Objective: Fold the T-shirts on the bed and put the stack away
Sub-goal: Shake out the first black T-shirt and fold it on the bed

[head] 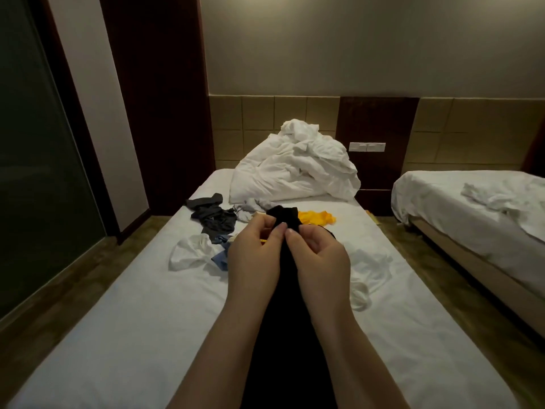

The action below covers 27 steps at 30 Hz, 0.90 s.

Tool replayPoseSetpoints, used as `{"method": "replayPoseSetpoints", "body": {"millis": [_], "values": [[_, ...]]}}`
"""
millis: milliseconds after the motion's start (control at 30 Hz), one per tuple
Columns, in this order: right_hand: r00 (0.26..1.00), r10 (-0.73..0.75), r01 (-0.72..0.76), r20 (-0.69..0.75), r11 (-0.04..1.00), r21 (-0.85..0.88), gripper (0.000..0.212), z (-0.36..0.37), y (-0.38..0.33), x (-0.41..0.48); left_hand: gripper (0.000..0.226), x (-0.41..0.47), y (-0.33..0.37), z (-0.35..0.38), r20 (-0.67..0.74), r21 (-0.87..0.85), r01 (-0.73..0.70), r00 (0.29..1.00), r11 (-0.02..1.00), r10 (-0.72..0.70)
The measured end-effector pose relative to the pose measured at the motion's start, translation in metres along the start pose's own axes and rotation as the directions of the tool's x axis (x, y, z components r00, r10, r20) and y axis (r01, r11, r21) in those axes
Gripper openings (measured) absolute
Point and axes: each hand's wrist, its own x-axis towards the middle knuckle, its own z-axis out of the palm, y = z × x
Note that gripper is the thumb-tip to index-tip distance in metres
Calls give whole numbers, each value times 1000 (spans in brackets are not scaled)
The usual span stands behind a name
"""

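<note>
Head view: the fingers (278,230) of the left hand (253,256) and right hand (320,261) pinched the top edge of the black T-shirt (284,308) at frame centre, above the bed (132,320). Beyond lay a grey garment (213,216), centre left, and a yellow garment (318,217), centre right.
</note>
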Motion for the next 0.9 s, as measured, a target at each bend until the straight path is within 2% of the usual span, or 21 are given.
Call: {"method": "replayPoseSetpoints", "body": {"millis": [133, 267, 400, 467, 533, 600, 700, 800, 900], "values": [[997, -30, 31, 64, 1000, -2, 16, -4, -1, 0, 12, -3, 4, -4, 13, 20, -23, 1000, 1000, 23], [985, -31, 18, 167, 997, 78, 29, -8, -3, 2, 12, -5, 8, -7, 59, 4, -7, 998, 1000, 7], [982, -24, -3, 186, 990, 143, 30, -10, -4, 1, 5, -7, 7, -8, 81, -5, -22, 996, 1000, 22], [989, -61, 50, 134, 996, 79, 23, -10, -2, 1, 11, -7, 7, -10, 82, -40, -23, 996, 999, 27], [990, -131, 135, 60, 989, -64, 14, -12, 2, 5, 13, -8, 8, -11, 86, -77, -12, 996, 997, 19], [973, -225, 230, 46, 953, -198, 27, -15, 2, 11, 15, -8, 8, -12, 108, -87, -23, 994, 996, 33], [917, -349, 395, 192, 861, -319, 39, -23, -3, 26, 17, -6, 9, -14, 173, -59, -76, 981, 995, 85], [872, -313, 432, 376, 852, -294, 30, -32, -11, 43, 14, 2, 13, -20, 213, -60, -111, 969, 992, 122], [855, -298, 440, 425, 851, -288, 15, -35, -19, 55, 13, 12, 15, -25, 226, 15, -165, 961, 986, 158]]}}
